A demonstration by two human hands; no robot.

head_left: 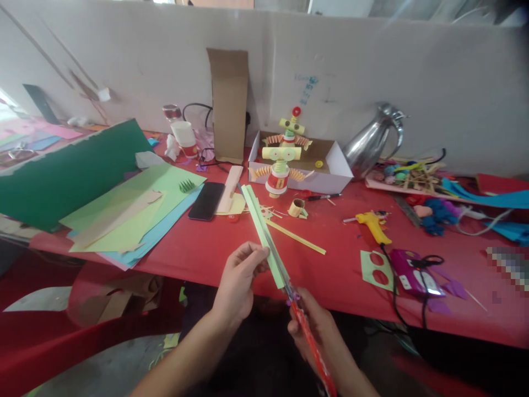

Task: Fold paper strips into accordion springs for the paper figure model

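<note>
Red table (215,248), glue gun (373,225), phone (206,200)

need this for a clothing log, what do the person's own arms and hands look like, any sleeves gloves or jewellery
Both forearms are bare as far as the picture shows: no sleeves in view. The left hand and the right hand wear no gloves, and no ring, watch or bracelet shows. Fingernails are short and look unpainted. No markings can be made out.
</note>
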